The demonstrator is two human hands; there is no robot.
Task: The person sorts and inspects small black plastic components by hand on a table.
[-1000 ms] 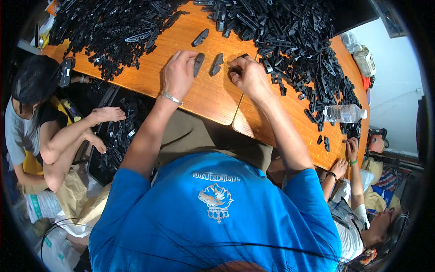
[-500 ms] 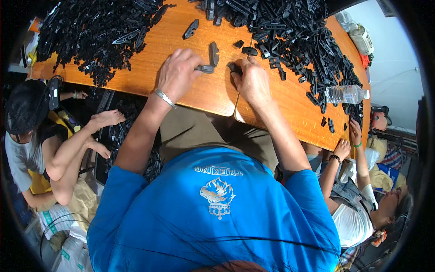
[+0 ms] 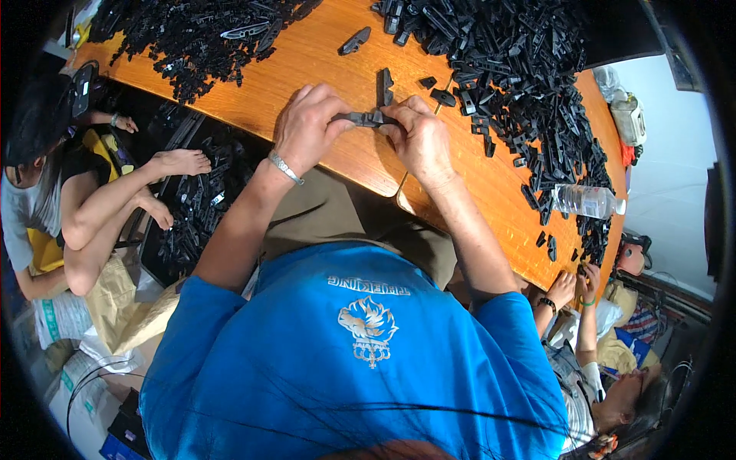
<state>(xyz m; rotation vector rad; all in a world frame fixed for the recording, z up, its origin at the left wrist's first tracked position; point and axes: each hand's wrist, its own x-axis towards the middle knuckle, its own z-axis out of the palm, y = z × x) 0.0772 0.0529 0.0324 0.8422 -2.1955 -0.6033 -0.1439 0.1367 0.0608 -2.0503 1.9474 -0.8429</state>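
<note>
My left hand [image 3: 308, 129] pinches one end of a dark plastic part [image 3: 354, 119] just above the near side of the wooden table [image 3: 307, 63]. From the other side, my right hand [image 3: 421, 143] closes its thumb and fingers on a small black plastic piece that meets this part; the fingers mostly cover that piece. Whether the two are joined or only touching, I cannot tell. Just beyond my fingertips lies a notched dark plastic part [image 3: 385, 87]. Farther off is a longer black part [image 3: 355, 41], and two small black pieces [image 3: 443, 97] lie beyond my right hand.
Heaps of black plastic parts cover the far left [image 3: 207, 46] and the right [image 3: 529, 92] of the table. A clear bottle [image 3: 586, 201] lies by the right heap. One person sits at the left; another person's hands [image 3: 563, 290] work at the right table edge.
My hands have come together, so the part in my left hand and the piece in my right now meet. The view has shifted, and the person at the right has moved their hands closer together.
</note>
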